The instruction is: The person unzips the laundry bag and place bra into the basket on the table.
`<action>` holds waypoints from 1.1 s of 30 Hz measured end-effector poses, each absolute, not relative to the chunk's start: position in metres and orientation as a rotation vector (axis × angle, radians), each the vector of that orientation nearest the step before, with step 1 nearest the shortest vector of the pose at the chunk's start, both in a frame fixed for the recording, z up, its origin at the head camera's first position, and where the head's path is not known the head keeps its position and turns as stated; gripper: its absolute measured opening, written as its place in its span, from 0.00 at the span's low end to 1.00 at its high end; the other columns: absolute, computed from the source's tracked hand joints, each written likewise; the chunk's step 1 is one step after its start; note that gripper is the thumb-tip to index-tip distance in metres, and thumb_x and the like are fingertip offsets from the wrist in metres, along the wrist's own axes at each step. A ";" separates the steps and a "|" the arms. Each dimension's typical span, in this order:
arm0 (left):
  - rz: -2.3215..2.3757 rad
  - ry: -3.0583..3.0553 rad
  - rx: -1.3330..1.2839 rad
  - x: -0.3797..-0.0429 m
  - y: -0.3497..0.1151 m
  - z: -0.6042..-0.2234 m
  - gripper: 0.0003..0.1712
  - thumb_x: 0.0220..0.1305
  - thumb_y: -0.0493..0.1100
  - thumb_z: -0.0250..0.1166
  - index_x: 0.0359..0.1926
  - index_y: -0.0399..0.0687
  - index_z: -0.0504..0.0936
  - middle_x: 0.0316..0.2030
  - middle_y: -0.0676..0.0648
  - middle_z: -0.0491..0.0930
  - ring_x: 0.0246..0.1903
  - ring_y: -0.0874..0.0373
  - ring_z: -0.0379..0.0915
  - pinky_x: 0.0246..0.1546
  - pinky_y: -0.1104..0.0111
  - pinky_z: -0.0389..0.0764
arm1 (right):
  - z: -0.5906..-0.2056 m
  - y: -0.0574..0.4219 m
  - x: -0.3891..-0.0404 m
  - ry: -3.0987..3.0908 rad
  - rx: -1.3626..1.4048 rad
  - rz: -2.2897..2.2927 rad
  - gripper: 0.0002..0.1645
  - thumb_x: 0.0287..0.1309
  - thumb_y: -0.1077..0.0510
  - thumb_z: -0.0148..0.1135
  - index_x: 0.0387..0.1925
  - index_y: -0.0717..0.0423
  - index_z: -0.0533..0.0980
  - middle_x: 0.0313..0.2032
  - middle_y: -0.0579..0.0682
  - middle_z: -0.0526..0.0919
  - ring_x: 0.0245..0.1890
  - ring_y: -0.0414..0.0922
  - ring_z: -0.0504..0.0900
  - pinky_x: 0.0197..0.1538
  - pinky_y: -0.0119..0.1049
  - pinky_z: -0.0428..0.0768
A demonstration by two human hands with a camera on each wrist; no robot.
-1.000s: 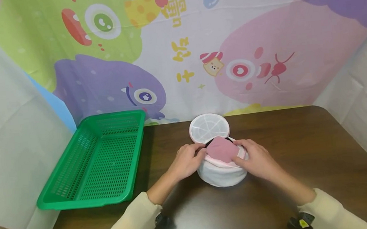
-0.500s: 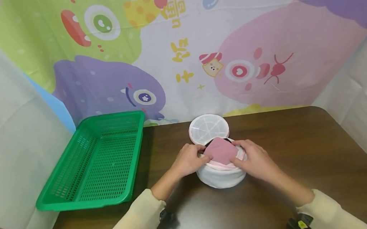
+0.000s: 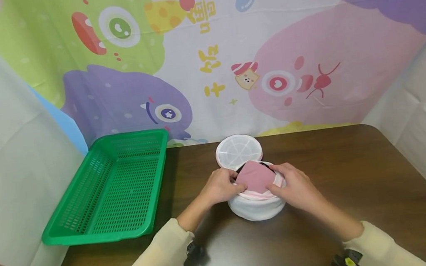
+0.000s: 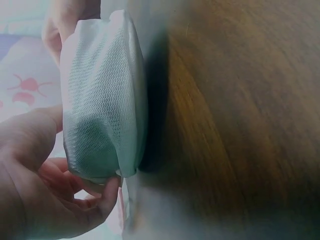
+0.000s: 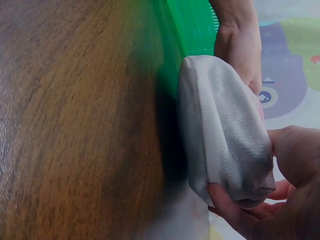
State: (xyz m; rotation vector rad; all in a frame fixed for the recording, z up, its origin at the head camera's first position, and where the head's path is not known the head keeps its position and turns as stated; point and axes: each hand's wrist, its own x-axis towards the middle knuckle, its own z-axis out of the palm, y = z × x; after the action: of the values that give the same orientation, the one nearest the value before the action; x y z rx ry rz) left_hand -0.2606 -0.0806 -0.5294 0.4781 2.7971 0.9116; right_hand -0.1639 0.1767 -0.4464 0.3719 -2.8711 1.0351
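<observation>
Head view, from the left: a green basket (image 3: 127, 194) with slotted sides and floor stands on the brown wood-grain counter (image 3: 351, 172), well apart from the hands. Next comes a cream sleeve (image 3: 159, 258) with a black device (image 3: 194, 253) at its cuff, blurred, and then the left hand (image 3: 222, 185), whose fingers are curled round the left side of a round white mesh bag (image 3: 256, 209), the thumb lying at the lower left edge of a pink cloth (image 3: 255, 176). At its far left, just behind the mouth, the bag's round lid (image 3: 238, 152) lies back, white with pale spokes and a pink edge. The pink cloth sits in the mouth of the bag, one corner pointing away from the person, and some black material (image 3: 266, 166) shows behind it. On the right side the right hand (image 3: 292, 184) grips the bag in the same way, fingers curled at the side and thumb at the cloth's lower right edge. Both wrist views show fingertips against the mesh; whether the base rests fully on the counter is hard to tell. Farther right are a second cream sleeve (image 3: 383, 245) and another black device (image 3: 347, 261) with a yellow patch. A sheet (image 3: 214, 107) printed with cartoon monsters hangs behind everything, across the whole width.
</observation>
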 end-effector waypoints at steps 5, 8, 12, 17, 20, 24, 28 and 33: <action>0.923 2.806 0.475 -0.256 -0.081 -0.527 0.15 0.64 0.62 0.79 0.45 0.63 0.95 0.35 0.65 0.90 0.42 0.64 0.84 0.46 0.69 0.85 | -0.448 0.177 -0.164 -2.863 0.382 1.030 0.36 0.66 0.54 0.78 0.69 0.68 0.81 0.63 0.67 0.88 0.63 0.68 0.87 0.68 0.69 0.84; 0.945 2.823 0.500 -0.255 -0.082 -0.529 0.14 0.65 0.61 0.79 0.45 0.63 0.95 0.35 0.65 0.91 0.42 0.66 0.85 0.47 0.69 0.86 | -0.448 0.177 -0.164 -2.865 0.379 1.033 0.35 0.68 0.53 0.77 0.70 0.68 0.81 0.64 0.67 0.88 0.64 0.68 0.87 0.69 0.69 0.84; 0.984 2.850 0.554 -0.253 -0.084 -0.532 0.14 0.65 0.59 0.80 0.46 0.61 0.95 0.36 0.65 0.92 0.41 0.68 0.86 0.45 0.72 0.86 | -0.448 0.176 -0.163 -2.884 0.376 1.048 0.34 0.71 0.52 0.73 0.71 0.67 0.80 0.65 0.67 0.87 0.65 0.68 0.86 0.70 0.69 0.84; 1.022 2.921 0.630 -0.250 -0.086 -0.535 0.14 0.64 0.59 0.81 0.44 0.61 0.95 0.35 0.64 0.93 0.41 0.67 0.85 0.45 0.72 0.85 | -0.449 0.177 -0.163 -2.903 0.380 1.059 0.33 0.73 0.52 0.72 0.71 0.67 0.80 0.66 0.67 0.86 0.65 0.68 0.86 0.70 0.69 0.84; 1.022 2.967 0.657 -0.248 -0.087 -0.538 0.14 0.64 0.60 0.80 0.45 0.62 0.95 0.36 0.64 0.94 0.46 0.62 0.82 0.50 0.67 0.83 | -0.449 0.177 -0.163 -2.875 0.387 1.055 0.31 0.72 0.55 0.71 0.70 0.69 0.81 0.64 0.67 0.87 0.65 0.67 0.87 0.69 0.68 0.84; 1.025 2.985 0.677 -0.246 -0.088 -0.540 0.15 0.65 0.60 0.79 0.48 0.62 0.95 0.39 0.65 0.94 0.51 0.60 0.79 0.55 0.63 0.80 | -0.449 0.178 -0.163 -2.823 0.385 1.059 0.28 0.71 0.61 0.65 0.68 0.69 0.83 0.63 0.64 0.89 0.64 0.65 0.88 0.67 0.66 0.85; 1.051 2.973 0.708 -0.246 -0.090 -0.540 0.14 0.66 0.59 0.78 0.49 0.63 0.95 0.39 0.65 0.94 0.52 0.61 0.79 0.54 0.64 0.80 | -0.447 0.178 -0.163 -2.805 0.385 1.060 0.30 0.67 0.66 0.59 0.68 0.69 0.83 0.62 0.63 0.89 0.61 0.63 0.88 0.61 0.60 0.85; 1.080 2.988 0.704 -0.244 -0.092 -0.539 0.15 0.65 0.59 0.80 0.49 0.63 0.95 0.41 0.64 0.93 0.53 0.61 0.80 0.54 0.65 0.80 | -0.446 0.178 -0.163 -2.803 0.394 1.044 0.31 0.65 0.68 0.58 0.68 0.70 0.82 0.62 0.64 0.89 0.57 0.60 0.88 0.54 0.53 0.81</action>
State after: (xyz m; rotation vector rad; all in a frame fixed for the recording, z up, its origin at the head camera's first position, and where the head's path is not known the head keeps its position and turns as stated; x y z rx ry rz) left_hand -0.2439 -0.0925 -0.5394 0.7037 2.9885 1.0797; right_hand -0.1629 0.1775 -0.4463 0.3945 -2.8032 1.0444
